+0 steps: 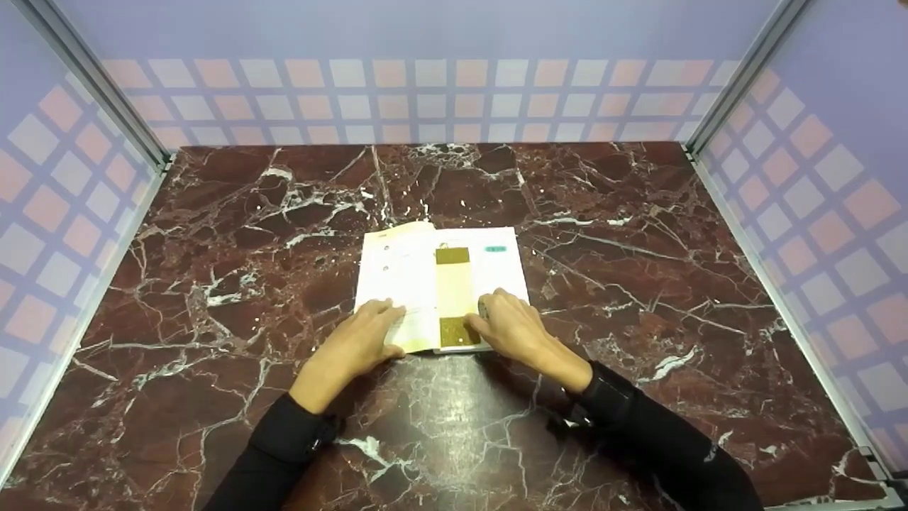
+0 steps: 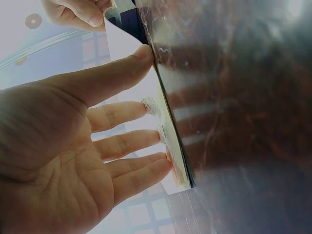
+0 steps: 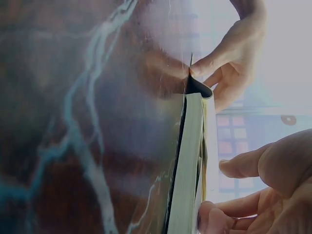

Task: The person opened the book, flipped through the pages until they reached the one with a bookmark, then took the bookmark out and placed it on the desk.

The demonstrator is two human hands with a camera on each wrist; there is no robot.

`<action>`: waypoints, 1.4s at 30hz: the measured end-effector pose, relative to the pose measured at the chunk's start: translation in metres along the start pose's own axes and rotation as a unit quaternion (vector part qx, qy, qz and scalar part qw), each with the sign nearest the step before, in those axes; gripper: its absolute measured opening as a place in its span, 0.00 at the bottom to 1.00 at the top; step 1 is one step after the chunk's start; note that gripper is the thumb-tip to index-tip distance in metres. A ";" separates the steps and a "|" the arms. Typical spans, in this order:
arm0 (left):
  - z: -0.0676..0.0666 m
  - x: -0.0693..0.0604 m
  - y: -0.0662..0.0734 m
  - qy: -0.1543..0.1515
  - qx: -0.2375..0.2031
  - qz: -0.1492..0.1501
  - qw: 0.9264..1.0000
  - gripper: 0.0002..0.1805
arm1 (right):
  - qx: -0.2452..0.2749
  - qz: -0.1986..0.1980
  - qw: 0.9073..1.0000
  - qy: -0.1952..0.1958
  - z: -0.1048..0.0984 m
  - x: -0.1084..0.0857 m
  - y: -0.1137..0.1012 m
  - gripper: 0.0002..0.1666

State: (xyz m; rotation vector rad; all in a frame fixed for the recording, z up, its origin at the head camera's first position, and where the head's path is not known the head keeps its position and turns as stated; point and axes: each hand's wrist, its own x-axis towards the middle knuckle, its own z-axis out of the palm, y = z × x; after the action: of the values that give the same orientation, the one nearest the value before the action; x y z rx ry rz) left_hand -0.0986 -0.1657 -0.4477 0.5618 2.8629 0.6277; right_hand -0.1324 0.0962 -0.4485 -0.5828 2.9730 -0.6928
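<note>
An open book [image 1: 411, 277] lies on the marble-patterned table, white pages facing up. Down its right page, beside the fold, runs a yellow strip [image 1: 455, 284] with darker gold ends; whether it is printed or loose I cannot tell. My left hand [image 1: 362, 333] rests on the lower left page, fingers straight and spread, thumb at the near edge in the left wrist view. On the right page, my right hand [image 1: 511, 323] touches the paper with bent fingertips [image 3: 212, 217]. Its thumb stands apart from them, above the page, in the right wrist view. Neither hand pinches anything.
The dark red marble-patterned table [image 1: 213, 234] extends around the book on every side. Checkered panels [image 1: 425, 92] enclose it at the back, left and right, with metal posts [image 1: 738, 78] at the far corners.
</note>
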 end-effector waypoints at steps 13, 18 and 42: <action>-0.001 0.001 0.001 -0.010 -0.007 -0.018 1.000 0.38 | 0.002 0.018 1.000 -0.020 0.002 0.002 -0.003 0.19; -0.001 0.001 0.002 -0.007 -0.005 -0.017 1.000 0.38 | 0.050 0.017 0.999 -0.012 0.000 0.006 -0.001 0.19; -0.002 0.003 0.002 0.003 0.007 0.010 1.000 0.34 | 0.339 0.052 0.937 -0.069 0.002 0.019 0.008 0.08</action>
State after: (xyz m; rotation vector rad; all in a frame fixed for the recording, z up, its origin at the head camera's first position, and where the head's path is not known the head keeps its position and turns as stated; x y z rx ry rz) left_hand -0.1016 -0.1637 -0.4455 0.5919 2.8719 0.6141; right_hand -0.1524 0.0953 -0.4523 -0.3886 2.3726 -1.4863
